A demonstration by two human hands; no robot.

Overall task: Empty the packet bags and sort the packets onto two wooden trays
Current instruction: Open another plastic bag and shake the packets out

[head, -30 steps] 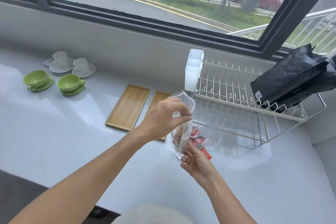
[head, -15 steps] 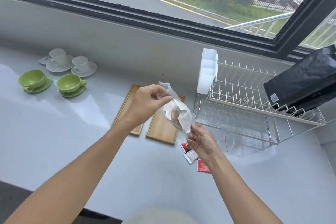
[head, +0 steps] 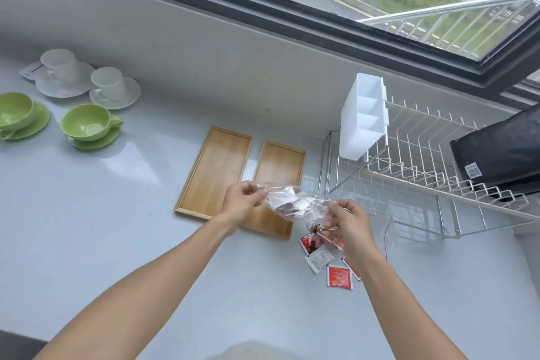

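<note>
A clear plastic bag (head: 295, 203) with packets inside hangs sideways between my two hands, over the near end of the right wooden tray (head: 277, 172). My left hand (head: 242, 199) pinches its left end. At the other end my right hand (head: 347, 222) grips the bag's lower corner. The left wooden tray (head: 213, 172) lies beside the right one, and both trays are bare where visible. Several red and white packets (head: 324, 260) lie on the counter just below my right hand, one of them (head: 339, 276) red side up.
A white wire dish rack (head: 423, 181) with a white cutlery holder (head: 362, 120) stands at the right, a black bag (head: 502, 155) resting on it. Two green cups (head: 87, 123) and two white cups (head: 108, 85) on saucers sit at the far left. The window wall runs behind.
The bag has swung from upright to lying sideways between my hands, lower and over the right tray's near end. My view has tipped downward; the loose packets now show in full.
</note>
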